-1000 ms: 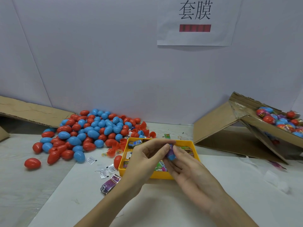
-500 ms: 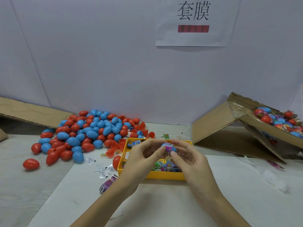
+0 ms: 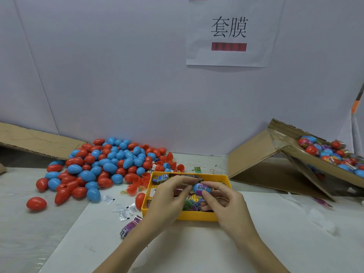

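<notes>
Red and blue eggs (image 3: 110, 166) heap on the desk (image 3: 23, 223) at left. Above a yellow tray (image 3: 197, 216), left hand (image 3: 169, 200) and right hand (image 3: 226, 203) each clamp their grip on a blue egg (image 3: 197, 189); its barcode label (image 3: 201, 188) is too small to read. A wall sign (image 3: 228, 28) reads "套膜". A box (image 3: 295, 160) at right is cut off.

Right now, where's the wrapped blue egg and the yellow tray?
blue plastic egg in printed wrap (image 3: 201, 188): head view, on its barcode label.
yellow plastic tray (image 3: 197, 217): head view, on its near wall.
</notes>
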A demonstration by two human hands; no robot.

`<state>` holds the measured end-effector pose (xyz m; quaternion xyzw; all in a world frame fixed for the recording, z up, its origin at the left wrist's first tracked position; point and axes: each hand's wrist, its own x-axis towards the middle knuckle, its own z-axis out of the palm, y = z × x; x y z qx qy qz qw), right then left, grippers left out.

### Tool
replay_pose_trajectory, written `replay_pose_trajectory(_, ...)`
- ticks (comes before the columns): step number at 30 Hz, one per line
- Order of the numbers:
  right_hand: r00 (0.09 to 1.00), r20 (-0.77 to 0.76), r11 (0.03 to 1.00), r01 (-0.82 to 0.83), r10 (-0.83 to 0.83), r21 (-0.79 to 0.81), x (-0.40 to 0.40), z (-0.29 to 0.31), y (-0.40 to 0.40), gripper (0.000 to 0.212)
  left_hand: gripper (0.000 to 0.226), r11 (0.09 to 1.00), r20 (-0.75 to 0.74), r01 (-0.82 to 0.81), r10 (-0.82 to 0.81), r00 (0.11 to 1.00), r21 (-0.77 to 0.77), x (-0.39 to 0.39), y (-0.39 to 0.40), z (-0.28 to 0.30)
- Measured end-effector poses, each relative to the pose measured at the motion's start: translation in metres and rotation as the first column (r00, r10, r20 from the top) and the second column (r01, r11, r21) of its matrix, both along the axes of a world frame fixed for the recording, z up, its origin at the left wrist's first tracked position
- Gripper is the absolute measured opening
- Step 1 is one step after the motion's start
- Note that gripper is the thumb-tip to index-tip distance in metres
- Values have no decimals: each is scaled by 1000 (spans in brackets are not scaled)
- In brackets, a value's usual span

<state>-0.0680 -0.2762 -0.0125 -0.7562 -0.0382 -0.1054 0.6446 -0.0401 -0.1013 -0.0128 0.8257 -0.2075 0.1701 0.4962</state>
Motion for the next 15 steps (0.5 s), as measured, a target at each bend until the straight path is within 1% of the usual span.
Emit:
replay_pose_trajectory(1, 1000, -11, 1000, 3, -3, -9, 1, 0, 0, 20, 27, 998, 54, -47, 45, 998, 49, 2, 3, -1)
replay_pose_trajectory(3, 998, -64, 1000, 4, -3, 26, 4, 0, -2, 18, 26, 969, 166, -144, 111, 980, 203, 6, 10, -6)
replay_pose_trajectory(4, 994, -111, 997, -1, 10, 77, 6, 2, -4, 19, 26, 944, 205, -178, 123, 971, 278, 9, 14, -9)
replay_pose_trajectory(5, 984, -173, 986, -9, 38, 166, 9, 6, -7, 20, 25, 924, 223, -197, 127, 967, 326, 11, 17, -12)
replay_pose_trajectory(6, 968, -236, 952, -12, 88, 306, 13, 14, -11, 20, 24, 916, 220, -201, 128, 967, 348, 13, 20, -14)
replay_pose_trajectory(7, 950, -272, 878, -4, 153, 478, 19, 24, -18, 21, 22, 916, 208, -195, 127, 970, 351, 14, 21, -15)
replay_pose_trajectory(8, 942, -262, 766, 7, 211, 643, 27, 37, -28, 22, 22, 920, 198, -188, 125, 972, 344, 16, 22, -16)
replay_pose_trajectory(9, 948, -215, 638, 16, 236, 770, 36, 52, -40, 25, 21, 923, 193, -182, 121, 974, 340, 17, 22, -17)
replay_pose_trajectory(10, 965, -152, 520, 19, 215, 854, 45, 68, -53, 27, 20, 921, 196, -177, 113, 974, 346, 18, 22, -18)
replay_pose_trajectory(11, 983, -91, 417, 18, 158, 909, 54, 84, -66, 28, 19, 917, 199, -171, 104, 974, 360, 19, 22, -19)
replay_pose_trajectory(12, 995, -39, 331, 7, 90, 943, 62, 97, -78, 29, 19, 912, 202, -166, 94, 975, 376, 20, 22, -20)
replay_pose_trajectory(13, 999, -4, 271, -6, 37, 963, 69, 106, -88, 32, 18, 907, 203, -161, 86, 975, 389, 20, 21, -20)
replay_pose_trajectory(14, 1000, 11, 246, -15, 14, 969, 74, 110, -96, 37, 18, 904, 203, -158, 82, 976, 397, 21, 22, -21)
replay_pose_trajectory(15, 1000, 4, 262, -7, 14, 965, 76, 110, -100, 40, 18, 903, 200, -157, 82, 976, 400, 21, 22, -21)
